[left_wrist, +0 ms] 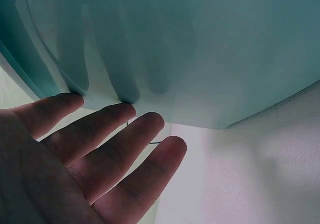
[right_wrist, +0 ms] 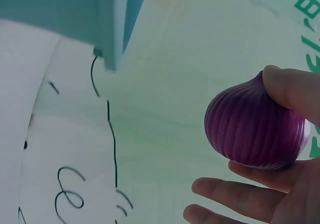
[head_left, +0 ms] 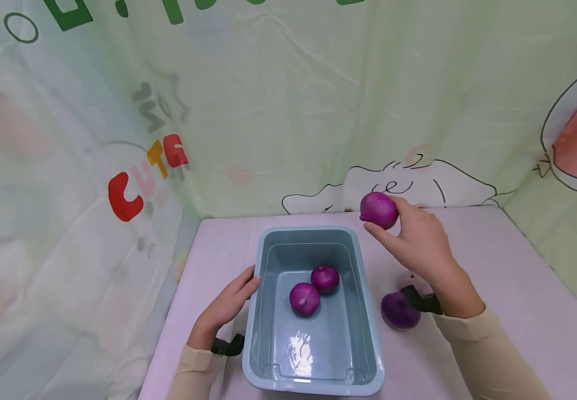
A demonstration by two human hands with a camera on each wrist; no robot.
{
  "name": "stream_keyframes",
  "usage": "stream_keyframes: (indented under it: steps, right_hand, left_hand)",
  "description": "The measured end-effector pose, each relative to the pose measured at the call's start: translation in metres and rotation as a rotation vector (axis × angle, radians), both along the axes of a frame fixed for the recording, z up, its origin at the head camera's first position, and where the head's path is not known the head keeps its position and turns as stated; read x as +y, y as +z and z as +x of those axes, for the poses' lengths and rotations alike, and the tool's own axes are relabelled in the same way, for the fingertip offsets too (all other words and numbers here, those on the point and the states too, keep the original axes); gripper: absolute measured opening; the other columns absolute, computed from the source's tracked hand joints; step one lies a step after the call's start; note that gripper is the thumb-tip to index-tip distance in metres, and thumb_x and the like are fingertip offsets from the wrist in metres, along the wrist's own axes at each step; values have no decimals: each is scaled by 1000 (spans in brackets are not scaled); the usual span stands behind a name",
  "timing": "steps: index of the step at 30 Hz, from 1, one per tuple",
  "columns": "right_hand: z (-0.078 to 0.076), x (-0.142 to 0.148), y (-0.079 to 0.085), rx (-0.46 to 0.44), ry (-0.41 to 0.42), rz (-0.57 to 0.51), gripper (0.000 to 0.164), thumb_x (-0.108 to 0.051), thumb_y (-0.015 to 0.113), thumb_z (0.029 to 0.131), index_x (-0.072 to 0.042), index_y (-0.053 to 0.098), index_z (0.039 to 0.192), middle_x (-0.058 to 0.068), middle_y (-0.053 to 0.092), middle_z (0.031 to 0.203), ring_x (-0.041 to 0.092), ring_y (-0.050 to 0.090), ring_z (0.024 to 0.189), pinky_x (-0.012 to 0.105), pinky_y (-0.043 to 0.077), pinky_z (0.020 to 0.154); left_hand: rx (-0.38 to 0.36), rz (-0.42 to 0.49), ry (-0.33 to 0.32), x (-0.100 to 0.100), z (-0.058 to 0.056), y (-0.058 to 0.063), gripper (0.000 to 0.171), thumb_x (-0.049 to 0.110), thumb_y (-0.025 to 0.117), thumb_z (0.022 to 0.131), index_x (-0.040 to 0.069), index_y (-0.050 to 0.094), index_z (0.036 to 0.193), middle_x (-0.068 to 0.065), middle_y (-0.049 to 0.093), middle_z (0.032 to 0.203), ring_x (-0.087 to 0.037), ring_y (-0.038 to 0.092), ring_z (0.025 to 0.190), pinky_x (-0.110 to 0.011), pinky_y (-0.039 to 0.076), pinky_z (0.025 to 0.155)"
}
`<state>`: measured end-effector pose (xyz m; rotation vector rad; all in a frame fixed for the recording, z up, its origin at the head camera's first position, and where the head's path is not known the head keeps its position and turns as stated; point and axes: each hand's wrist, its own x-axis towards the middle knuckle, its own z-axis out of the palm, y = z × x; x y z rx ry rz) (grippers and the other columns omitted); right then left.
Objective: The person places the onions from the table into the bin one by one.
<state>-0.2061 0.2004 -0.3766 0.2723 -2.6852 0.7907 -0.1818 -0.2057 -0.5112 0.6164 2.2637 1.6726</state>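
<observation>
A red onion (head_left: 378,210) is pinched between the thumb and forefinger of my right hand (head_left: 421,236), raised beyond the bin's right side. The right wrist view shows this purple onion (right_wrist: 255,124) up close, the other fingers spread away from it. My left hand (head_left: 228,303) rests at the left rim of a blue-grey plastic bin (head_left: 368,333). In the left wrist view its fingers (left_wrist: 117,149) are extended, fingertips at the bin's outer wall (left_wrist: 210,59). Inside the bin lie two red onions, a nearer one (head_left: 304,299) and a farther one (head_left: 325,279), side by side.
Below my right wrist, a dark purple round vegetable (head_left: 399,311) lies on the pale table (head_left: 508,289), with a paler round item (head_left: 415,282) partly hidden behind the wrist strap. A printed curtain (head_left: 278,111) closes off the back and sides.
</observation>
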Motion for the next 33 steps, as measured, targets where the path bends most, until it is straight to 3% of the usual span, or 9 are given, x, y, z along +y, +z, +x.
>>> stream_keyframes:
  steps: [7, 17, 24, 33]
  right_hand:
    - [-1, -28, 7, -29, 59, -12, 72, -57, 71, 93, -9, 57, 144, 14, 69, 120, 38, 61, 105, 64, 48, 86]
    - [-6, -65, 9, -43, 222, -11, 74, -51, 75, 93, -7, 54, 148, 15, 66, 133, 37, 62, 118, 61, 49, 96]
    - [-4, -95, 3, -75, 327, 10, 70, -50, 78, 91, -11, 58, 145, 8, 70, 120, 30, 66, 106, 51, 57, 86]
    - [-5, -121, -2, -83, 410, 49, 68, -52, 78, 90, -15, 60, 144, 1, 71, 120, 23, 68, 104, 45, 58, 86]
  left_hand:
    - [-5, 4, 2, -1, -1, -2, 56, 35, 44, 113, 24, 27, 166, -12, 35, 165, -38, 43, 143, -63, 41, 107]
    - [11, 9, -13, -2, -3, -2, 56, 32, 44, 114, 23, 27, 166, -14, 35, 164, -41, 45, 140, -62, 43, 106]
    - [9, 5, -15, -2, -4, -2, 56, 31, 43, 114, 24, 26, 166, -12, 36, 164, -36, 47, 139, -61, 43, 106]
    - [-10, -4, -7, -3, -3, -1, 57, 34, 43, 113, 24, 26, 166, -13, 37, 163, -32, 49, 137, -60, 43, 107]
